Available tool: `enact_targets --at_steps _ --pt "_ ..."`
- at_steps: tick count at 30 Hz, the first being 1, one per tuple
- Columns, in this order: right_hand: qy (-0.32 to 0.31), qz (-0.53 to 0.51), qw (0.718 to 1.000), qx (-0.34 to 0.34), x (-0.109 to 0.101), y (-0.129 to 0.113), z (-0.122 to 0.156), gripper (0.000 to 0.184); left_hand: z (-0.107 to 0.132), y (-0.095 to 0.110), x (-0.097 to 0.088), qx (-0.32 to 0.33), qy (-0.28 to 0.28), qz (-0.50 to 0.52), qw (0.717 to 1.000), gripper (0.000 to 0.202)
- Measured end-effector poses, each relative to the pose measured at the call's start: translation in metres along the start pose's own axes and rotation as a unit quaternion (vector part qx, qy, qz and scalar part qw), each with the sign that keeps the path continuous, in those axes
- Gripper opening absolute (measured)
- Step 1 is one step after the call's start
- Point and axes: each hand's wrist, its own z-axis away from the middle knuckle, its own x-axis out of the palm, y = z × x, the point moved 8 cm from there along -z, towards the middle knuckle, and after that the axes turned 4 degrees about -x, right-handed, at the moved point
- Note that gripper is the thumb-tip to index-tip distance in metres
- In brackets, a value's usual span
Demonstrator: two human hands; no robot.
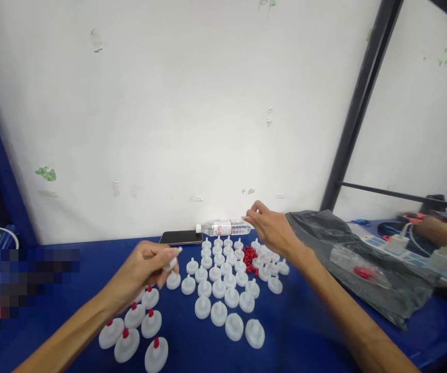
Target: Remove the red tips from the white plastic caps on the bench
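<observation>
My left hand (145, 269) is closed around a white plastic cap (171, 263), held above the blue table (309, 331). My right hand (272, 229) hovers over a small heap of red tips (250, 258), its fingers bent together in a pinch; what it holds, if anything, is too small to see. Several plain white caps (223, 282) stand in rows between the hands. Several white caps with red tips fitted (136, 326) stand near my left forearm.
A water bottle (223, 227) and a dark phone (181, 237) lie at the wall. A grey plastic bag (363, 264) with a clear packet of red tips (361, 270) lies at the right. Another person's hand (439, 230) and a power strip (410, 248) are far right.
</observation>
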Motion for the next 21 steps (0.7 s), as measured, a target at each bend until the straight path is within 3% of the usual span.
enact_targets --at_steps 3,5,7,9,15,21 --pt "-0.077 -0.007 0.996 0.036 0.020 0.035 0.003 0.036 -0.001 0.006 -0.028 0.023 0.091 -0.055 0.994 0.043" --pt "-0.114 -0.033 0.993 0.018 0.033 0.035 0.005 0.029 0.001 0.010 -0.037 0.035 0.157 -0.173 0.972 0.042" --pt "-0.143 -0.059 0.988 0.005 0.043 0.027 0.006 0.020 0.002 0.006 -0.036 0.029 0.188 -0.276 0.942 0.044" --pt "-0.168 -0.080 0.982 0.004 0.050 0.022 0.007 0.011 0.001 -0.002 -0.032 0.026 0.187 -0.323 0.927 0.044" --pt "-0.223 -0.109 0.969 0.020 0.065 0.031 0.013 0.010 -0.002 -0.015 -0.027 0.068 0.183 -0.442 0.876 0.047" --pt "-0.195 -0.088 0.977 0.011 0.062 0.030 0.012 0.021 0.000 -0.004 -0.019 0.126 0.186 -0.452 0.863 0.050"
